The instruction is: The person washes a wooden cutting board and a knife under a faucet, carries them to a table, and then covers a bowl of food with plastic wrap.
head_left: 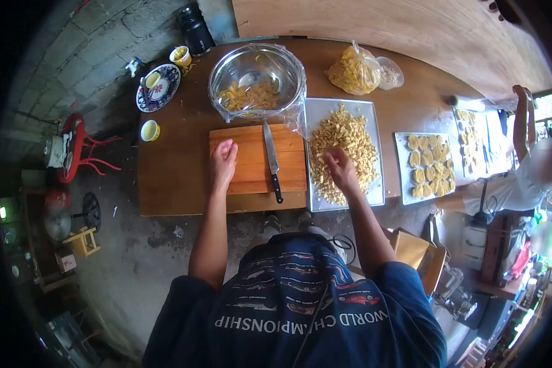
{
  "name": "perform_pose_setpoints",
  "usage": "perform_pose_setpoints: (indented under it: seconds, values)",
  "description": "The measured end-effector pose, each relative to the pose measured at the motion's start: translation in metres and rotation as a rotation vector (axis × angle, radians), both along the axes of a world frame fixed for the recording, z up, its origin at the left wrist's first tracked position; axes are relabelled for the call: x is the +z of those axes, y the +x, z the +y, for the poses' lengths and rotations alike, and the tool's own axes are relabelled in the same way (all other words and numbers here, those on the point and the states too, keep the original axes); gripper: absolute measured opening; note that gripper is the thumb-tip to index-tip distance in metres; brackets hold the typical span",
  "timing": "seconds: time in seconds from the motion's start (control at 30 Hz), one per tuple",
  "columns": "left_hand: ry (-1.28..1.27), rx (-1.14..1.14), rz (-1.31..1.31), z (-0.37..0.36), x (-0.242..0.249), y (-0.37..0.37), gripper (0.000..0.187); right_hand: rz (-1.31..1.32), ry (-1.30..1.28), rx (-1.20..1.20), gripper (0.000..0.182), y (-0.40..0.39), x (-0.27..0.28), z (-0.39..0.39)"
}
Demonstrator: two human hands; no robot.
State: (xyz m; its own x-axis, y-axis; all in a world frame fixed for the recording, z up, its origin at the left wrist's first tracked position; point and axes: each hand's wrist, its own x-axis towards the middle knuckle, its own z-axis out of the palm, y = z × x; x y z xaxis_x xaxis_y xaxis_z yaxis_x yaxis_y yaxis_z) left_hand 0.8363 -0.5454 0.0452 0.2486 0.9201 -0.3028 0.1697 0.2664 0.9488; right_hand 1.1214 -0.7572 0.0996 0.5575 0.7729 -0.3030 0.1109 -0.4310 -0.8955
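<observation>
My left hand (224,161) hovers over the left edge of the wooden cutting board (245,162), fingers loosely bent and apart, with nothing seen in them. A large kitchen knife (270,150) with a black handle lies on the board, its handle toward me. My right hand (340,167) is over the heap of small pale yellow chopped pieces (349,132) on a light tray (376,184). Its fingers are slightly curled and apart, and I see nothing held. Behind the board stands a clear bowl (216,92) covered in plastic, with yellow slices inside.
A plastic bag of yellow pieces (354,70) and a small tub (389,73) stand at the back. Round slices fill another tray (405,184) on the right, near a person in white (506,184). A patterned plate (142,98) and cups (150,130) are at left.
</observation>
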Motion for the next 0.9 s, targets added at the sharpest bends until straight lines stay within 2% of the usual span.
perform_pose_setpoints:
  seconds: [0.07,0.13,0.2,0.23,0.27,0.3,0.37,0.4,0.5,0.53,0.67,0.83,0.9]
  values:
    - [0.065,0.092,-0.043,0.020,0.004,0.027,0.028,-0.050,0.074,-0.020,0.045,0.002,0.021,0.045]
    - [0.132,0.181,-0.084,0.040,0.009,0.047,0.027,-0.372,-0.016,-0.072,0.061,0.001,0.036,0.087]
    - [-0.025,0.267,-0.089,0.054,0.014,0.059,0.031,-0.449,-0.062,-0.063,0.066,0.011,-0.030,0.125]
    - [-0.018,0.274,-0.086,0.054,0.018,0.064,0.031,-0.532,-0.119,-0.065,0.071,0.004,-0.022,0.136]
    - [-0.149,0.182,-0.066,0.057,0.021,0.070,0.031,-0.159,-0.279,0.049,0.068,0.009,-0.010,0.138]
    - [-0.274,0.091,-0.050,0.061,0.027,0.080,0.031,-0.162,-0.267,0.056,0.068,0.014,-0.020,0.143]
    - [-0.377,0.130,-0.066,0.055,0.042,0.095,0.033,0.163,-0.161,0.101,0.059,0.024,-0.056,0.143]
    - [-0.435,0.139,-0.099,0.054,0.041,0.097,0.032,0.307,-0.151,0.031,0.046,0.020,-0.041,0.139]
    - [-0.513,0.145,-0.156,0.057,0.038,0.096,0.027,0.413,-0.073,0.029,0.042,0.023,-0.035,0.130]
    - [-0.488,0.124,-0.150,0.055,0.039,0.097,0.024,0.459,-0.038,0.042,0.037,0.024,-0.032,0.127]
    - [-0.436,0.093,-0.159,0.051,0.041,0.104,0.013,0.495,-0.058,0.105,0.035,0.030,-0.015,0.127]
    - [-0.375,0.093,-0.185,0.047,0.031,0.105,0.015,0.527,-0.075,0.120,0.025,0.027,0.006,0.126]
    - [-0.360,0.089,-0.300,0.039,0.026,0.101,0.018,0.535,-0.081,0.114,0.021,0.026,0.008,0.126]
